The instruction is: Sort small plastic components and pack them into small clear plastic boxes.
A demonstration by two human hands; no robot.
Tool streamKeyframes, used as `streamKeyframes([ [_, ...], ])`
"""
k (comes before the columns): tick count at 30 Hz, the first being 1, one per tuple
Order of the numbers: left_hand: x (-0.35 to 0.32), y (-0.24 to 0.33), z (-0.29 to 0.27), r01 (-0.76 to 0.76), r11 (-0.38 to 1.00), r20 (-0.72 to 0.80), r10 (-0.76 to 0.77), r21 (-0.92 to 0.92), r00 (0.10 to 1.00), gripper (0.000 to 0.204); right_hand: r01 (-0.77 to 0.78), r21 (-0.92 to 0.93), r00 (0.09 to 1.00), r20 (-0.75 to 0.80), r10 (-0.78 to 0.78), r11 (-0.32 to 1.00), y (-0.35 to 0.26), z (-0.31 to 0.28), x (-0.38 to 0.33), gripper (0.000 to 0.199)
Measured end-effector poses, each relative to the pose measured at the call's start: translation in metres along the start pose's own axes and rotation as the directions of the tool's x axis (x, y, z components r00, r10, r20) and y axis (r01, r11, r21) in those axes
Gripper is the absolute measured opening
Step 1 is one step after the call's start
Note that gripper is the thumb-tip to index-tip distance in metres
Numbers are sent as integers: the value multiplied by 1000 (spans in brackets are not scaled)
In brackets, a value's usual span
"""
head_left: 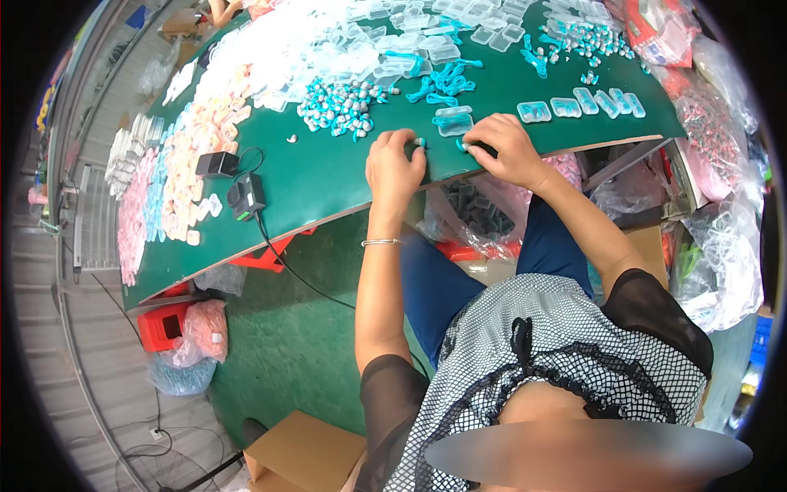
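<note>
My left hand (395, 164) is closed at the table's front edge, thumb and fingers pinching a small grey-and-turquoise plug (420, 143). To its right, my right hand (507, 149) pinches a similar plug (461, 146) between its fingertips. The two hands are a short way apart. Just beyond the gap between them lies a clear plastic case (453, 123) with its lid up and turquoise material inside. Behind it is a bundle of turquoise cords (447, 82). A pile of grey-and-turquoise plugs (340, 107) lies to the left of the cords.
Several filled clear cases (566, 107) lie in a row at right on the green table (320, 176). Clear cases (344, 61) heap up at the back. Orange pieces (193, 164) and a black device (246, 197) with a cable are at left. Plastic bags (713, 139) crowd the right end.
</note>
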State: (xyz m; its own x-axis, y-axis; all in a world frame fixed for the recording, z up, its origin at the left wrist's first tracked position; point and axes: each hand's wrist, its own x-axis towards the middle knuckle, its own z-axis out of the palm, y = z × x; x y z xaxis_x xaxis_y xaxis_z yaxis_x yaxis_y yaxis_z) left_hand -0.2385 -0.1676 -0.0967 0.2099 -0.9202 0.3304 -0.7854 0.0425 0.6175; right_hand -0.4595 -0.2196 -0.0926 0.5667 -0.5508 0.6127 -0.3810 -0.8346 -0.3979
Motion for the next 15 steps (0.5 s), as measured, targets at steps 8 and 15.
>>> streamKeyframes([
  [8,27,27,19,-78,984,43,72,163,996,27,-73,-145,997,-31,70,987,19,15,15,17],
  [15,32,27,24,-74,989,91,63,130,994,24,-97,-262,994,15,105,960,22,24,23,17],
])
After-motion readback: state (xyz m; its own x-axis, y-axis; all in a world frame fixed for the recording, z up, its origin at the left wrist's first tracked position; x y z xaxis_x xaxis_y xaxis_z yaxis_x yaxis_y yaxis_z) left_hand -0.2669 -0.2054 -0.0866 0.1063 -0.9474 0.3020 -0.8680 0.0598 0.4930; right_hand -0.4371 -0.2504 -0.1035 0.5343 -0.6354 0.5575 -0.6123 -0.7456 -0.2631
